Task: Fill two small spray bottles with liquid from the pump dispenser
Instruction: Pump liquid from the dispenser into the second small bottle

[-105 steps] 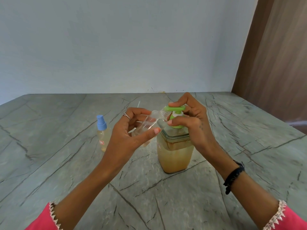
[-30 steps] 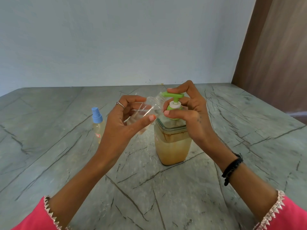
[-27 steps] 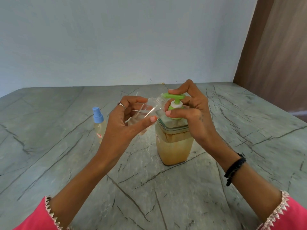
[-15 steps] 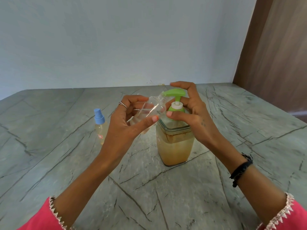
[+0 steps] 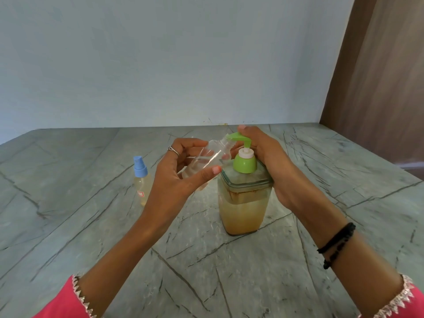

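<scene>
1. A grey stone table (image 5: 321,260) veined with dark lines fills the foreground, meeting a pale blue wall (image 5: 160,65) at the back; a brown wooden panel (image 5: 378,76) rises at the right edge.

2. To the left, well apart from the hands, a capped spray bottle (image 5: 141,182) stands upright on the table, blue sprayer on top, pale yellowish liquid inside and a small red-and-white label on its side.

3. Pink sleeves with pale lace trim show at both lower corners; a black band (image 5: 337,244) circles the right wrist and a ring (image 5: 173,150) sits on a left finger.

4. At centre, the pump dispenser (image 5: 243,203), a clear square jar of cloudy amber liquid with a brownish residue line near the top, stands on the table under a green pump head (image 5: 239,137) and green collar.

5. The left hand (image 5: 176,177) pinches an uncapped clear spray bottle (image 5: 206,159) between thumb and curled fingers, tilting it above the table so its mouth meets the green nozzle; a little clear liquid lies in its lower end.

6. The right hand (image 5: 268,157) wraps behind the dispenser's neck, a fingertip lying on top of the pump head, which stands raised on its white stem, the palm hiding the jar's far shoulder.
</scene>
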{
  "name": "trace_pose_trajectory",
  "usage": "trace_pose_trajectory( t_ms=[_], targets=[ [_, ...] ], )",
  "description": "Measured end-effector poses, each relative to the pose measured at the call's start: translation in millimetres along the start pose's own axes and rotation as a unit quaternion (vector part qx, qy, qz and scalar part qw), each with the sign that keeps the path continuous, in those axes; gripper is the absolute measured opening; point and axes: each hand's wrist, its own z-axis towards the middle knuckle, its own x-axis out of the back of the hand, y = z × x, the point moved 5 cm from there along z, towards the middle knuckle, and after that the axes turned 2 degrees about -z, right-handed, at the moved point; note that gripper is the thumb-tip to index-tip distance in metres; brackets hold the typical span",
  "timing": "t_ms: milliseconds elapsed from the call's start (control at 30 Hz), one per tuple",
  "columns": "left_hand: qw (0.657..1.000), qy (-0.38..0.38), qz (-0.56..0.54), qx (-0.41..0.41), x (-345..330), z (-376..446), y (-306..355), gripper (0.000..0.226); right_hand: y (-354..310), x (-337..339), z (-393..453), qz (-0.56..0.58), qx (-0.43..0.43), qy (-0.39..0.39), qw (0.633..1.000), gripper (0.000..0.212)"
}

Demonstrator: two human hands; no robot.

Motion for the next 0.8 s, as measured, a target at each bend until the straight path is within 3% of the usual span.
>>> trace_pose_trajectory(
  t_ms=[67,200,367,533,800],
  targets=[
    [1.0,0.001,0.0,0.001,-0.6,0.1,-0.1,0.038,0.8,0.5,1.2,0.036,-0.019,-0.019,0.999,0.032],
    [1.0,-0.004,0.001,-0.002,-1.3,-0.7,1.1,0.039,1.3,3.5,5.1,0.106,-0.024,-0.019,0.994,0.042],
    [1.0,-0.008,0.007,0.006,-0.8,-2.4,-1.9,0.04,-0.2,6.1,10.2,0.131,0.026,-0.006,0.991,0.005],
    [1.0,-0.005,0.01,0.006,-0.3,-3.4,0.8,0.039,-4.4,4.7,9.2,0.113,0.077,-0.019,0.99,0.013],
    [1.0,-0.011,-0.003,0.006,-0.9,-3.1,1.1,0.039,0.9,3.5,9.6,0.117,0.071,-0.015,0.99,0.007]
  ],
)
